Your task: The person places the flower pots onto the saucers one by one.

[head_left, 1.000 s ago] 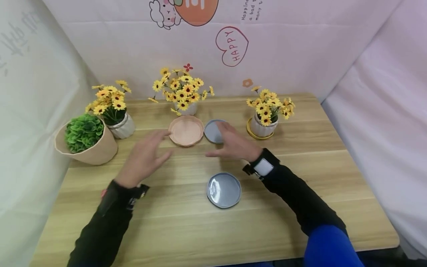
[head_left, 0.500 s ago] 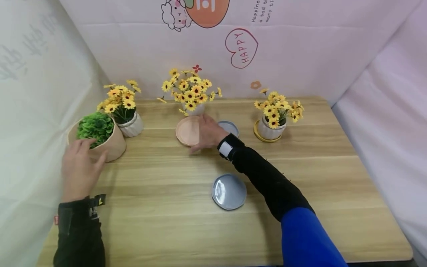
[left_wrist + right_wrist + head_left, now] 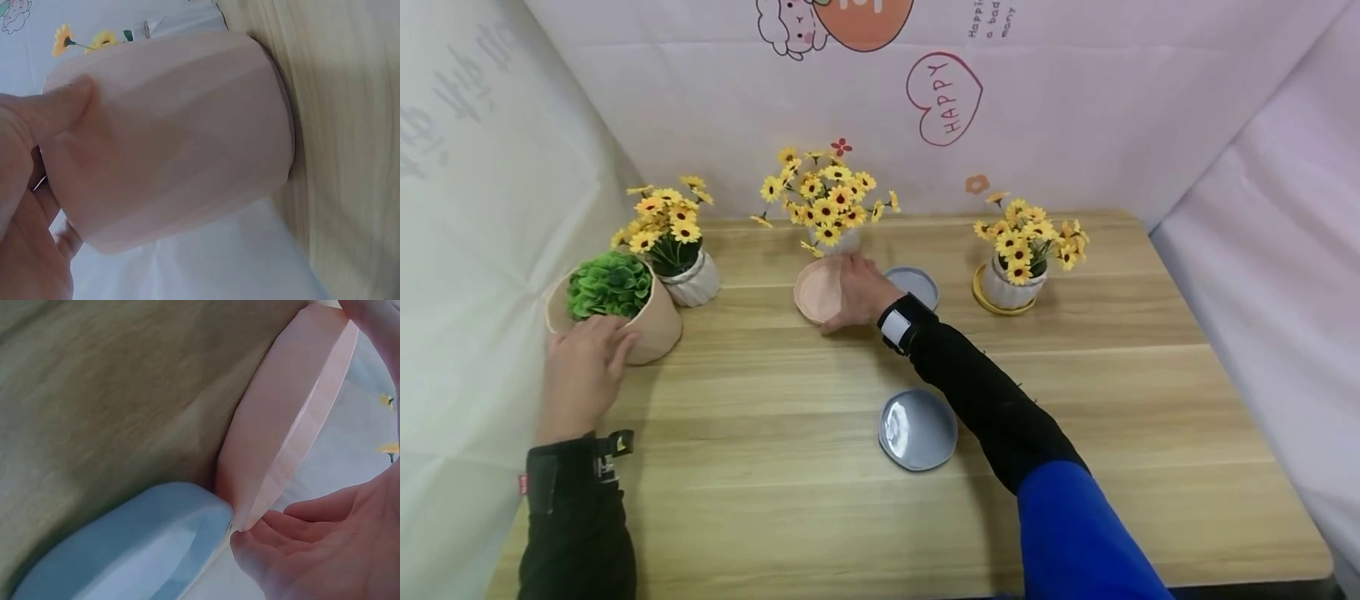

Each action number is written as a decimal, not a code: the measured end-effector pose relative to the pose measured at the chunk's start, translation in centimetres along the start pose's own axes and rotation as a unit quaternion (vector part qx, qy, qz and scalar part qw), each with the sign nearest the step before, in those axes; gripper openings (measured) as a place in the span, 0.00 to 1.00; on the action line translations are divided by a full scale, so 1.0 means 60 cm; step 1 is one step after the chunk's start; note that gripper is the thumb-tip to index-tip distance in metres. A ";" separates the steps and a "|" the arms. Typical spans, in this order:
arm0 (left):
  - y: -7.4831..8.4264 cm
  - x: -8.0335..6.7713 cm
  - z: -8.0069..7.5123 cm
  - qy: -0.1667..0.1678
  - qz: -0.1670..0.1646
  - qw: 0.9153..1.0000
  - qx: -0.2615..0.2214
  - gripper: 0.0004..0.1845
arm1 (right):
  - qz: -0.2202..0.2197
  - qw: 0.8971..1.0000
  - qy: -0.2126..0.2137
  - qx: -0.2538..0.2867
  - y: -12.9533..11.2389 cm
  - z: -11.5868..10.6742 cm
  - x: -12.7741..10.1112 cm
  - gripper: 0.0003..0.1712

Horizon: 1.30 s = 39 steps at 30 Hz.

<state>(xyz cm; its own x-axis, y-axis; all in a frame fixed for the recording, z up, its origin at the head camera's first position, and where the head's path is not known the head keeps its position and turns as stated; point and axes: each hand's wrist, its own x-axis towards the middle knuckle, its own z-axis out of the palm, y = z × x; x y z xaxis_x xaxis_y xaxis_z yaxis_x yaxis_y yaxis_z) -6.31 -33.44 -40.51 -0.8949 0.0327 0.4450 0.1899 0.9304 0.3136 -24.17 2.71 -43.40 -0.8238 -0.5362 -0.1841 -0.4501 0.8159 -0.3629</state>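
Observation:
My left hand (image 3: 593,343) grips the peach pot (image 3: 651,327) holding a green plant (image 3: 610,286) at the table's left side. In the left wrist view the thumb (image 3: 59,107) lies across the peach pot (image 3: 175,137), with the other fingers under it. My right hand (image 3: 856,289) holds the pink saucer (image 3: 816,293) at the middle back. Seen from the right wrist, that pink saucer (image 3: 290,419) is tipped up on its edge with fingertips (image 3: 284,540) at its rim. Its rim touches a blue-grey saucer (image 3: 125,550).
The blue-grey saucer (image 3: 916,283) lies right of the pink one, and a second grey saucer (image 3: 917,430) lies nearer me. Three white pots of yellow flowers stand at the left (image 3: 694,282), the middle back (image 3: 829,200) and the right (image 3: 1009,287). Draped walls close in three sides.
My left hand went from mid-table to the left and took hold of the peach pot. My right hand moved over to the pink saucer, gripped it and tipped it up.

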 end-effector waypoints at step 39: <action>0.001 0.002 0.003 -0.022 -0.057 0.997 -0.046 0.06 | -0.100 0.994 -0.045 -0.030 0.004 0.017 -0.094 0.84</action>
<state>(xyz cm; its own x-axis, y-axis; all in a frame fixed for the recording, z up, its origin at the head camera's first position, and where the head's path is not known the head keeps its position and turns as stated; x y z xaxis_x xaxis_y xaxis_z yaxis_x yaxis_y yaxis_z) -6.46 -33.32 -40.60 -0.9288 -0.0530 0.3667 0.1217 0.8912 0.4370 -19.32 5.71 -43.40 -0.6838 -0.7031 -0.1953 -0.6227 0.7017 -0.3460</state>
